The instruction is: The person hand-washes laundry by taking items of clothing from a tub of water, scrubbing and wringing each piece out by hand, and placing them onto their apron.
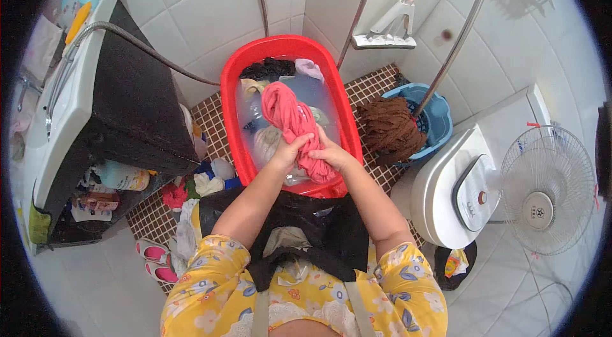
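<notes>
Both my hands grip a twisted, bunched pink cloth garment [282, 106] above a red plastic tub [351, 131]. My left hand [289, 151] wraps its lower middle from the left side. From the right, my right hand [332, 153] clasps it slightly lower, with the thumb across the fabric. Cloudy bluish water [306, 90] partly fills the tub. A black cloth [267, 68] and a pale lilac cloth [309, 68] lie at the tub's far end. Under the pink garment, a whitish cloth [267, 143] sits in the water, partly hidden.
Right of the tub, a brown mop head [392, 126] rests in a blue bucket [442, 112]. Beyond it are a white toilet [430, 188] and a fan [540, 208]. A dark cabinet [138, 83] stands left, with a clothes pile [208, 184] near the tub. A metal hose [158, 55] reaches towards the tub.
</notes>
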Tool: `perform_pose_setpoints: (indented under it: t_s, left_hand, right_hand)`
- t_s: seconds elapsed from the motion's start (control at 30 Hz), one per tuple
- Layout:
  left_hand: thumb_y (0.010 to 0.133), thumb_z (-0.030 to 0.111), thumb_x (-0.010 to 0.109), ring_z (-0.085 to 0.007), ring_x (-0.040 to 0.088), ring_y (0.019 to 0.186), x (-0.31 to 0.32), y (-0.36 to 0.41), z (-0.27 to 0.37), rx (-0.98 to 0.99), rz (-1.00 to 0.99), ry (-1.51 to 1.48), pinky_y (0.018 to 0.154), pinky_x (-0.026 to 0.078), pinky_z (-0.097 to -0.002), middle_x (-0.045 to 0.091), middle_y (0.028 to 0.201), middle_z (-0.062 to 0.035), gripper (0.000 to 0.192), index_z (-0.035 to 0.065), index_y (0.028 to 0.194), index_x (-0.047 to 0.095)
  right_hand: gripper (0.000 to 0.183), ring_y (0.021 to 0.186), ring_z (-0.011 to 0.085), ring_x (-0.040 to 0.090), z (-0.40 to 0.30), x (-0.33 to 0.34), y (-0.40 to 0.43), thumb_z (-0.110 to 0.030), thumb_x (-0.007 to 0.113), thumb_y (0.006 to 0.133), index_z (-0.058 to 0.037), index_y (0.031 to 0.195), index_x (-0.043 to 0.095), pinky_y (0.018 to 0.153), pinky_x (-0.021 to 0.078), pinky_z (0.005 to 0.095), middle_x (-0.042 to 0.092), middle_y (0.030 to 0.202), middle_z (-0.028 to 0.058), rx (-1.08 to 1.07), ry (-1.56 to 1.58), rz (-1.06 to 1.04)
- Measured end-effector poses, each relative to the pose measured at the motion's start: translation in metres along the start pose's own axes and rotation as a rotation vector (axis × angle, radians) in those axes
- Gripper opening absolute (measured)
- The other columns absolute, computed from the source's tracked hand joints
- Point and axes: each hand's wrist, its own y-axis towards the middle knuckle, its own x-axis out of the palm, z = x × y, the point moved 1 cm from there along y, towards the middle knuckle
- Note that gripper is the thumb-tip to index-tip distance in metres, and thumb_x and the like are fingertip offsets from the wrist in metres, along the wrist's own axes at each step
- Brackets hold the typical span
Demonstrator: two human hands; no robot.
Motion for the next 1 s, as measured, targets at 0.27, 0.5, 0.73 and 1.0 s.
perform_pose_setpoints:
  t_s: [0.27,0.5,0.73,1.0]
  left_hand:
    - [0.072,0.02,0.077,-0.0263,0.053,0.115,-0.002,-0.012,-0.013,0.37,0.006,0.71,0.099,0.039,-0.0389,0.059,0.118,-0.012,0.061,0.0023,0.124,0.05]
    - [0.068,0.018,0.076,-0.0307,0.058,0.108,-0.013,0.001,-0.056,0.324,0.416,0.878,0.091,0.044,-0.0404,0.062,0.112,-0.0183,0.05,0.0031,0.113,0.059]
    - [0.067,0.016,0.076,-0.0293,0.063,0.097,-0.044,-0.017,-0.068,0.162,0.491,0.745,0.083,0.048,-0.0395,0.066,0.101,-0.0167,0.042,0.0009,0.103,0.063]
    - [0.062,0.023,0.079,-0.0334,0.059,0.092,-0.058,-0.067,0.099,0.341,0.073,1.286,0.081,0.046,-0.0395,0.063,0.094,-0.0143,0.041,0.0042,0.095,0.064]
  right_hand:
    - [0.054,0.097,0.0189,0.061,0.016,0.021,-0.012,-0.013,0.079,0.065,-0.0046,0.114,0.06,0.085,0.048,0.0333,0.065,0.104,0.0076,0.066,-0.299,0.088]
    - [0.033,0.085,0.0416,0.063,0.08,0.008,0.014,-0.027,0.053,0.084,-0.0029,0.106,0.057,0.072,0.0496,0.0496,0.064,0.088,0.0261,0.021,-1.051,0.661]
    - [0.034,0.084,0.0407,0.063,0.088,0.037,0.006,-0.025,0.059,0.081,-0.0055,0.109,0.054,0.073,0.0492,0.0494,0.064,0.085,0.0233,0.211,-1.188,0.659]
    - [0.063,0.102,0.0388,0.056,0.07,0.001,-0.041,-0.037,0.075,0.071,-0.0058,0.119,0.048,0.082,0.048,0.0462,0.047,0.119,0.0184,-0.09,-1.286,0.343]
